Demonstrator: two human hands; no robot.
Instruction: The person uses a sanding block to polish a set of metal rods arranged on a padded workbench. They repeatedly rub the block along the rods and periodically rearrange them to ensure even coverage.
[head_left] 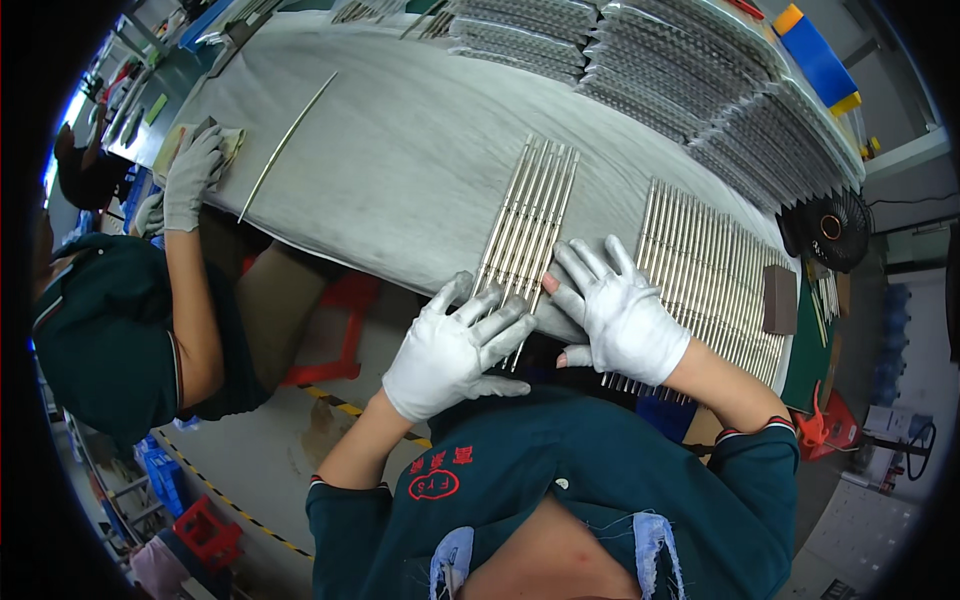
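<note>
A small row of slim, shiny metal rods (533,205) lies side by side on the cloth-covered table, the near ends reaching the table edge. My left hand (445,355), in a white glove with greyed fingertips, rests over those near ends with its fingers spread. To the right of the row is my right hand (635,325), also gloved, fingers apart; bare skin shows at two of its fingertips. Its index side is close against the rods, and whether it touches them I cannot tell. Beyond that hand, a wider row of similar rods (700,265) lies partly under my right wrist.
A dark rectangular block (779,300) sits on the wide row's right end. Stacked clear plastic trays (690,75) line the far side, near a black fan (832,228). One loose rod (290,145) lies left. There a co-worker's gloved hand (195,175) holds a cloth.
</note>
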